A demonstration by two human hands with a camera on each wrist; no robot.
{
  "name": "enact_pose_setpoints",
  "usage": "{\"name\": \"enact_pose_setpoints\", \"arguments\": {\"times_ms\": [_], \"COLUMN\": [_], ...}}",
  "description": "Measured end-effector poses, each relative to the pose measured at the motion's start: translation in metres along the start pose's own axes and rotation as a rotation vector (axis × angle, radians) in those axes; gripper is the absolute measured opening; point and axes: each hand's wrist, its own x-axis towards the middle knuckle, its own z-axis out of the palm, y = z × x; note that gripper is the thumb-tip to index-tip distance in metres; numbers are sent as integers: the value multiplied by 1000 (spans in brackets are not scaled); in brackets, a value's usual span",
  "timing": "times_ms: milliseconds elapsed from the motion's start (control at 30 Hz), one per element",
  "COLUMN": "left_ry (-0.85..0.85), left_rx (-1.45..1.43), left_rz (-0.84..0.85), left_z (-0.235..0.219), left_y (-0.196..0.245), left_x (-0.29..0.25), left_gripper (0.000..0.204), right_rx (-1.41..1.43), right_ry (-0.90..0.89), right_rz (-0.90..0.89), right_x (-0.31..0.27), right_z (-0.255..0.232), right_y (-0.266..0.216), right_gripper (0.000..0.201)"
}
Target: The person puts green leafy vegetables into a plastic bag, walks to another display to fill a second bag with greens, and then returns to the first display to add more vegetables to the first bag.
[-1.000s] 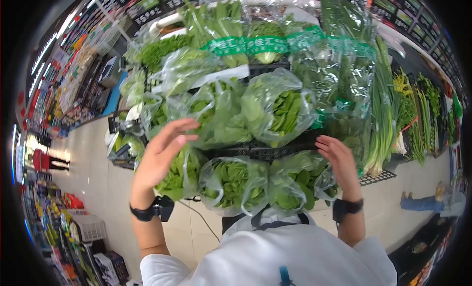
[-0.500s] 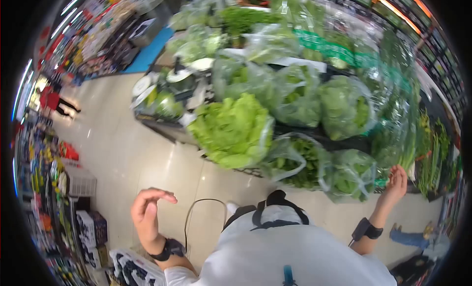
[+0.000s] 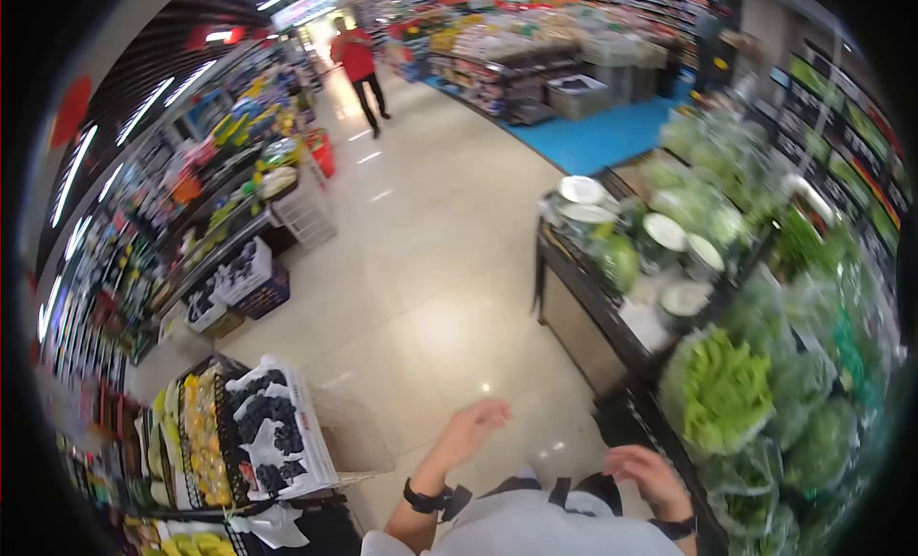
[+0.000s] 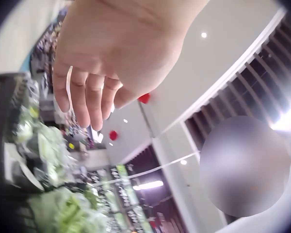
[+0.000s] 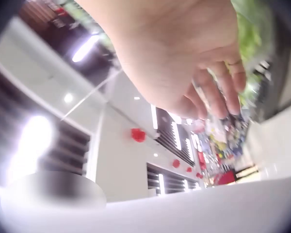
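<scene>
Both empty: left hand (image 3: 470, 430) raised over the floor with fingers loosely spread, right hand (image 3: 647, 476) low beside the front edge of the produce stand (image 3: 612, 331), fingers relaxed and slightly bent, clasping nothing. Nearest to the right hand, a bagged head of leaf lettuce (image 3: 719, 389) at the stand's near front corner, lying among other bagged greens (image 3: 813, 451). Probably light and soft, with brittle leaves that bruise under a squeeze and a slick, crinkly film bag; best cradled from below or lifted by gathered plastic at the top, not pinched across the leaves. Further along the stand, wrapped round produce with white labels (image 3: 665, 233), packed close. Across the aisle on the left, a crate of dark grapes (image 3: 268, 427) and yellow fruit (image 3: 196, 427). Well apart down the aisle, a person in red (image 3: 360, 59). Bags touching on both sides, likely to shift if one is drawn out.
</scene>
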Motion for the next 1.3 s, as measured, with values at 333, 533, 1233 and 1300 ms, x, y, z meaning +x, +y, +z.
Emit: {"name": "enact_pose_setpoints", "arguments": {"times_ms": [333,533,1233,1300], "left_ry": [-35,103,193,141], "left_rx": [334,79,133,189], "left_rz": [-210,-64,-614,-581], "left_z": [-105,-207,-617,-654], "left_y": [-75,-82,-395,-395], "left_x": [63,231,620,697], "left_gripper": [29,26,20,19], "right_rx": [-96,-128,68,152], "right_ry": [59,231,481,513], "right_rz": [535,441,359,374], "right_x": [221,354,801,839], "right_z": [2,0,-12,-7], "right_y": [97,62,-117,-157], "right_gripper": [32,20,16,15]}}
